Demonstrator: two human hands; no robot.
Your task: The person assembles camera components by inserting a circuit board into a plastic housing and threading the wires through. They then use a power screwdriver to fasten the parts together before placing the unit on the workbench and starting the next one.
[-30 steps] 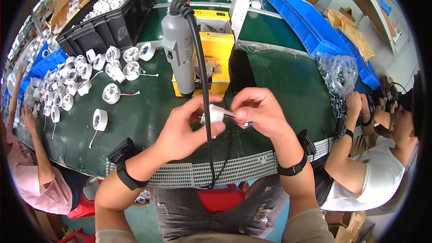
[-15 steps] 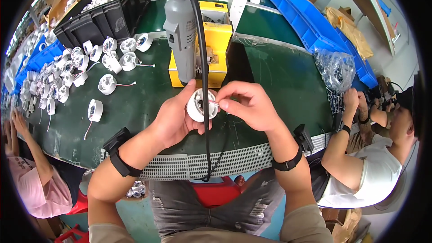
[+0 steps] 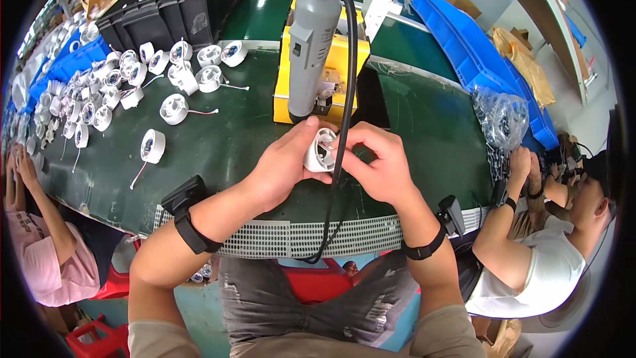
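Head view: left hand [image 3: 281, 169] and right hand [image 3: 377, 166] grip a white round housing [image 3: 320, 150] above bare green table [image 3: 245, 132] near its front edge.

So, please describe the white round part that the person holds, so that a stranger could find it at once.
Start at the grey power tool hanging over the green table. Just below its tip, the left hand and right hand cup one white round housing. Unlike the others lying on the table, it is held.

Both forearms are bare, without sleeves. Left hand [image 3: 286, 171] and right hand [image 3: 375, 167] are ungloved. Each wrist, either side of the green table [image 3: 225, 139], carries a black strap with a black box-shaped module. Trousers: grey, worn denim.
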